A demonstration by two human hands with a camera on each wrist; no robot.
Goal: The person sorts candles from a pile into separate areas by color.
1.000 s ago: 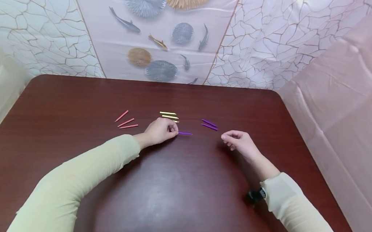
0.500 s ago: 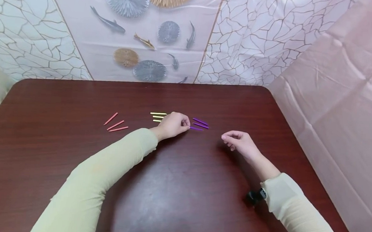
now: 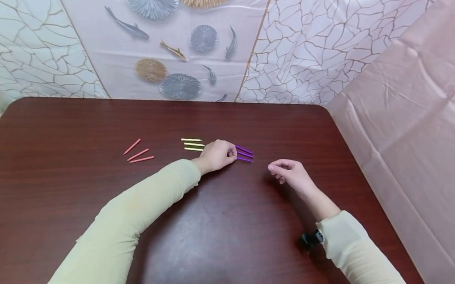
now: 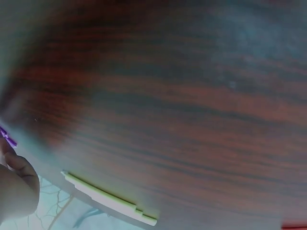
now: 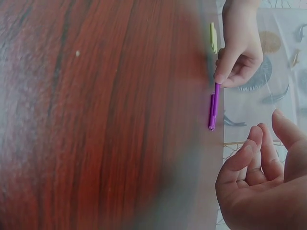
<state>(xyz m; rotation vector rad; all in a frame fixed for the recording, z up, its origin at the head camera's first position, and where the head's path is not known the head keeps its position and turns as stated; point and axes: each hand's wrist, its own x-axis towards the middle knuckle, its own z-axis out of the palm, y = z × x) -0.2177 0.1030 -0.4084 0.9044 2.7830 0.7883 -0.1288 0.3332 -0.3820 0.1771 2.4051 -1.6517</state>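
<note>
My left hand (image 3: 218, 154) pinches the left end of a thin purple candle (image 3: 244, 160), low over the table. Two more purple candles (image 3: 245, 155) lie just beyond it, their left ends partly covered by the hand. Seen from the right wrist, the thumb and fingertips of the left hand (image 5: 242, 55) grip the candle's end (image 5: 216, 96). To the right of the purple candles, my right hand (image 3: 291, 173) hovers with loosely bent fingers and holds nothing. In the left wrist view only a small part of the left hand (image 4: 18, 184) shows, at the edge.
Three yellow candles (image 3: 193, 144) lie side by side left of my left hand. Farther left, three red candles (image 3: 138, 154) are fanned out. The dark wooden table (image 3: 203, 247) ends at a patterned cloth backdrop (image 3: 200, 82), with a plain pink cloth (image 3: 404, 142) to the right.
My left hand has carried the purple candle rightward from near the yellow candles to beside the other two purple ones. The right hand stays almost still; the head view has turned slightly right.
</note>
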